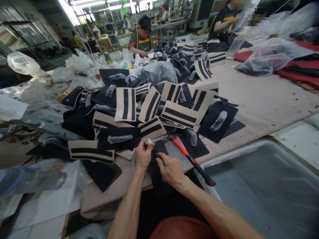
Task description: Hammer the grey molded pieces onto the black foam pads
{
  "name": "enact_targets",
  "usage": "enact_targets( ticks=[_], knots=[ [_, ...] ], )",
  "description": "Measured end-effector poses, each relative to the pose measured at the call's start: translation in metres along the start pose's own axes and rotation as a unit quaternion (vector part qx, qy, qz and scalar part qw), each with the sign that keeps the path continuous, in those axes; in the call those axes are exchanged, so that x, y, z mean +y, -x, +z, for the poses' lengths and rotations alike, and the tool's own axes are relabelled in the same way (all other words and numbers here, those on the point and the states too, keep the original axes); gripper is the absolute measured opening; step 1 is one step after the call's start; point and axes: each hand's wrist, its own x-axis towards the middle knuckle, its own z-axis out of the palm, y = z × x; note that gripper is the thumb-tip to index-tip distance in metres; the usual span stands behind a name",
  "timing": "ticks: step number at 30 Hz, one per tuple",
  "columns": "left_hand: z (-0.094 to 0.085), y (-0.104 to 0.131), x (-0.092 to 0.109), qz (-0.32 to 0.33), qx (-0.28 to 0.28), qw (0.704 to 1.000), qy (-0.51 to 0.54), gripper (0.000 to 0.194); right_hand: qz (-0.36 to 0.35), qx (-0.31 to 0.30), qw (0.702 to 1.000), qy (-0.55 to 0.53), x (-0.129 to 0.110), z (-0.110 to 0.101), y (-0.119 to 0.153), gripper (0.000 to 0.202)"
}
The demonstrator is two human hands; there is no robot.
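My left hand (144, 155) is closed in a pinch, with a small white piece (149, 141) at its fingertips; its exact kind is unclear. Beside it, my right hand (172, 170) has its fingers closed on a narrow black panel (156, 176) that lies at the table's front edge, partly under both hands. A claw hammer (183, 149) with a red and black handle rests just right of my hands, its head on a grey slab (171, 149). Farther back are heaped black panels with plastic-wrapped handles (119, 138) and beige panels with black stripes (125, 104).
An open grey plastic bin (249, 186) stands at the front right. Clear plastic bags (82, 64) pile up on the left. A beige cloth covers the table (261, 103). A co-worker (143, 38) sits across the table; another person (224, 21) works at the back right.
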Motion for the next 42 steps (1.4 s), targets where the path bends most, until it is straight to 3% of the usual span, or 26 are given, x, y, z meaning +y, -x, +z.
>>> enact_targets(
  ticks=[3,7,10,12,14,16,19,25,27,29,30,31,33,34,35,36,38,40,42],
  knots=[
    [0.003,-0.004,-0.008,-0.023,-0.018,1.000,-0.005,0.021,0.026,-0.032,0.999,-0.026,-0.004,0.008,-0.002,0.049],
    [0.004,-0.003,-0.023,-0.041,0.030,0.998,0.042,0.024,0.002,-0.060,0.992,-0.111,0.001,0.011,0.002,0.067],
    [0.001,-0.001,-0.028,-0.029,0.058,0.996,0.065,0.027,-0.026,0.001,0.992,-0.126,0.022,0.002,0.002,0.066],
    [-0.001,0.000,-0.029,-0.031,0.050,0.996,0.059,0.027,-0.013,0.073,0.995,-0.059,0.045,-0.008,-0.001,0.060],
    [-0.001,0.000,-0.029,-0.035,0.031,0.998,0.045,0.027,0.017,0.108,0.993,0.039,0.069,-0.017,-0.006,0.049],
    [-0.001,0.000,-0.028,-0.036,0.016,0.999,0.031,0.026,0.041,0.081,0.988,0.125,0.091,-0.022,-0.010,0.038],
    [0.000,0.000,-0.028,-0.028,0.004,1.000,0.003,0.024,0.054,0.014,0.985,0.161,0.112,-0.022,-0.010,0.032],
    [0.001,-0.001,-0.030,-0.022,-0.004,0.999,-0.037,0.023,0.059,-0.025,0.986,0.154,0.119,-0.028,-0.010,0.024],
    [0.000,-0.002,-0.030,-0.017,-0.009,0.998,-0.053,0.022,0.062,-0.031,0.991,0.111,0.121,-0.034,-0.013,0.022],
    [-0.001,-0.003,-0.027,-0.011,-0.022,0.997,-0.068,0.020,0.091,-0.069,0.993,-0.025,0.121,-0.039,-0.015,0.018],
    [-0.002,-0.003,-0.024,-0.005,-0.031,0.997,-0.077,0.018,0.114,-0.107,0.979,-0.131,0.120,-0.040,-0.016,0.016],
    [-0.003,-0.003,-0.022,0.002,-0.040,0.995,-0.088,0.016,0.140,-0.153,0.947,-0.247,0.118,-0.041,-0.016,0.015],
    [-0.004,-0.003,-0.016,0.023,-0.055,0.991,-0.117,0.012,0.186,-0.223,0.851,-0.438,0.110,-0.042,-0.015,0.013],
    [-0.004,-0.002,-0.014,0.036,-0.060,0.989,-0.132,0.011,0.202,-0.237,0.814,-0.490,0.103,-0.044,-0.014,0.013],
    [-0.004,-0.001,-0.012,0.048,-0.065,0.986,-0.146,0.011,0.212,-0.238,0.797,-0.513,0.095,-0.047,-0.012,0.015],
    [-0.004,0.001,-0.011,0.057,-0.067,0.984,-0.157,0.011,0.209,-0.224,0.803,-0.511,0.087,-0.053,-0.010,0.017],
    [-0.003,0.004,-0.011,0.072,-0.069,0.980,-0.172,0.013,0.145,-0.159,0.866,-0.452,0.068,-0.068,-0.005,0.027],
    [-0.002,0.007,-0.014,0.082,-0.066,0.978,-0.181,0.016,0.027,-0.039,0.943,-0.329,0.053,-0.084,0.000,0.036],
    [-0.002,0.009,-0.016,0.088,-0.068,0.977,-0.183,0.017,-0.074,0.077,0.979,-0.174,0.044,-0.094,0.003,0.037]
  ],
)
